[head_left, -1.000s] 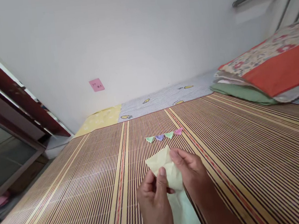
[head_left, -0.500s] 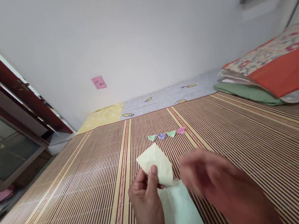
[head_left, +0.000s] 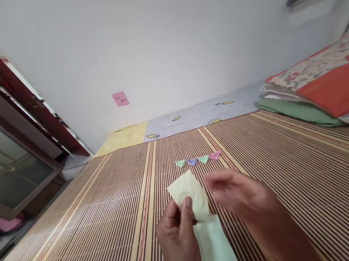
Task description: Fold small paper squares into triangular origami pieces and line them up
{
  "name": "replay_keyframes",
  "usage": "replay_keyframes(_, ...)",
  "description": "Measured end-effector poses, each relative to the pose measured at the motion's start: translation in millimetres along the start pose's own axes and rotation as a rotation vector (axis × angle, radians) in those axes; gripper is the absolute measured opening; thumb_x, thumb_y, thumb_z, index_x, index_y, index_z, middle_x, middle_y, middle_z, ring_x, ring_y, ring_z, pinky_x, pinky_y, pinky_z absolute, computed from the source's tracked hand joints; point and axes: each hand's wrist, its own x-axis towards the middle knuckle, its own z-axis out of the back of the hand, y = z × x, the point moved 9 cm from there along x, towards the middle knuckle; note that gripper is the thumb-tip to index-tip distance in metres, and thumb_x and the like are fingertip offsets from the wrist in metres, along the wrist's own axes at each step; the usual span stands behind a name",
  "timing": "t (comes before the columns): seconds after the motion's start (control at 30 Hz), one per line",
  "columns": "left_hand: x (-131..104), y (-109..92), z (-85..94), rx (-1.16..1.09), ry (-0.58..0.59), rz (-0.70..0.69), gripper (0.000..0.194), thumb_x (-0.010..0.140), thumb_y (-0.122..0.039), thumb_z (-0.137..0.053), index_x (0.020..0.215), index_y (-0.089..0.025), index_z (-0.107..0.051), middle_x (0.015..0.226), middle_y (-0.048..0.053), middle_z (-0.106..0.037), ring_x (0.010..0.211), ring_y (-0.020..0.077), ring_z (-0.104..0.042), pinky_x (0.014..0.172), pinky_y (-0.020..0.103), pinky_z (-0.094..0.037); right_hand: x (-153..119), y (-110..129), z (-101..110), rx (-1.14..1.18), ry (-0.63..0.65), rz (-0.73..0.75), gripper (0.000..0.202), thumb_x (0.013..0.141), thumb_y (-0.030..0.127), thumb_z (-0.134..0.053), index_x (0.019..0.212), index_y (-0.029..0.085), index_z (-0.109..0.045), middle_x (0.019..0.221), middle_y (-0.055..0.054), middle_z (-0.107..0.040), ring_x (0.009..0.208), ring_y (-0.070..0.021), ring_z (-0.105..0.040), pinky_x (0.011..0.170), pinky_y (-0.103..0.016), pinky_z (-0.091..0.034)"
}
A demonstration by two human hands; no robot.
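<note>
A pale yellow square of paper, creased and turned cornerwise, is pinched in my left hand, thumb on top and the fingers behind it. Just right of the paper, my right hand hovers with its fingers loosely bent and apart, a little blurred, and nothing shows in them. Under the left hand lies a light green sheet on the striped mat, partly covered by the hand and the yellow paper. Beyond the paper stands a row of several small folded paper triangles: green, purple, green and pink.
The striped mat spreads over the bed. Folded bedding is stacked at the right against the white wall. A pink note sticks to that wall. At the left is a cabinet with a glass panel.
The right hand has shifted slightly, and its fingers look less smeared. My left hand still pinches the yellow paper. The whole view has moved a little.
</note>
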Motion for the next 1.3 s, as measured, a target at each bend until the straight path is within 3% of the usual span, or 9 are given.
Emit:
replay_keyframes(0.03,-1.5,-1.8,-1.9,0.032,0.008,-0.019,0.041,0.087,-0.049,-0.069,0.061,-0.019,-0.058,0.056,-0.002,-0.053,0.054,0.0129,-0.047,0.051,0.023,-0.038,5.4,-0.8,6.0,0.004,-0.085,-0.047,0.038,0.082,0.04,-0.08,0.116,0.025,-0.072,0.111,-0.009,-0.073,0.094,-0.0251,-0.07,0.075,-0.035,-0.059)
replay_keyframes(0.07,-2.7,-3.4,-4.4,0.058,0.026,-0.042,0.04,0.088,-0.048,-0.068,0.062,-0.019,-0.059,0.056,-0.002,-0.053,0.054,0.0133,-0.048,0.052,0.024,-0.038,10.6,-3.8,3.3,0.055,-0.085,-0.107,0.041,0.079,0.041,-0.083,0.115,0.024,-0.072,0.112,-0.009,-0.073,0.092,-0.024,-0.07,0.075,-0.035,-0.058)
replay_keyframes(0.17,-4.5,-5.6,-14.3,0.129,0.13,-0.115,0.037,0.09,-0.046,-0.066,0.065,-0.02,-0.06,0.058,-0.001,-0.054,0.055,0.0142,-0.049,0.053,0.025,-0.038,17.4,-8.7,-28.8,0.315,0.139,-0.25,0.037,0.071,0.04,-0.087,0.099,0.018,-0.075,0.087,-0.005,-0.075,0.076,-0.0185,-0.069,0.068,-0.03,-0.055)
replay_keyframes(0.27,-4.6,-2.5,-22.0,0.198,0.237,-0.141,0.037,0.091,-0.044,-0.064,0.065,-0.019,-0.06,0.058,-0.001,-0.052,0.055,0.014,-0.047,0.052,0.025,-0.036,13.4,-12.3,-36.1,0.366,0.138,-0.336,0.029,0.067,0.034,-0.09,0.085,0.016,-0.076,0.073,-0.001,-0.071,0.062,-0.0127,-0.063,0.057,-0.024,-0.049)
replay_keyframes(0.47,-5.4,-0.7,-28.5,0.068,0.33,-0.025,0.036,0.089,-0.046,-0.067,0.066,-0.018,-0.062,0.059,-0.001,-0.051,0.057,0.0139,-0.048,0.053,0.023,-0.039,10.5,-19.9,-26.4,0.376,0.026,-0.312,0.035,0.079,0.048,-0.081,0.078,0.014,-0.074,0.064,-0.002,-0.067,0.052,-0.0115,-0.057,0.048,-0.023,-0.044)
replay_keyframes(0.73,-5.5,-0.2,-28.4,-0.087,0.33,0.091,0.039,0.085,-0.047,-0.071,0.063,-0.017,-0.062,0.057,-0.001,-0.051,0.055,0.0123,-0.047,0.051,0.022,-0.039,11.7,-17.9,-33.8,0.383,0.08,-0.277,0.042,0.087,0.055,-0.071,0.076,0.014,-0.069,0.057,0.002,-0.056,0.048,-0.0095,-0.049,0.046,-0.021,-0.038)
replay_keyframes(0.93,-0.6,-1.7,-1.9,-0.025,0.071,0.062,0.041,0.083,-0.052,-0.072,0.061,-0.018,-0.062,0.057,-0.001,-0.051,0.057,0.0127,-0.046,0.051,0.021,-0.04,15.2,1.3,-32.6,0.326,0.12,-0.175,0.024,0.079,0.038,-0.081,0.086,0.017,-0.07,0.071,0.001,-0.063,0.066,-0.0134,-0.059,0.062,-0.024,-0.049)
replay_keyframes(1.13,1.3,6.8,2.6,-0.096,0.025,0.11,0.041,0.081,-0.054,-0.074,0.065,-0.018,-0.063,0.059,-0.001,-0.054,0.058,0.0133,-0.05,0.052,0.021,-0.044,15.0,20.4,-23.0,0.048,-0.01,0.049,0.009,0.085,0.025,-0.073,0.08,0.019,-0.07,0.071,0.002,-0.061,0.064,-0.0132,-0.055,0.059,-0.026,-0.046)
replay_keyframes(1.3,-1.2,7.6,-0.4,-0.187,0.01,0.139,0.038,0.08,-0.05,-0.076,0.065,-0.018,-0.062,0.057,-0.002,-0.054,0.055,0.012,-0.049,0.051,0.021,-0.043,6.9,44.5,-27.6,-0.202,-0.102,0.297,0.011,0.09,0.015,-0.066,0.081,0.021,-0.068,0.082,-0.001,-0.064,0.075,-0.0168,-0.061,0.068,-0.03,-0.05)
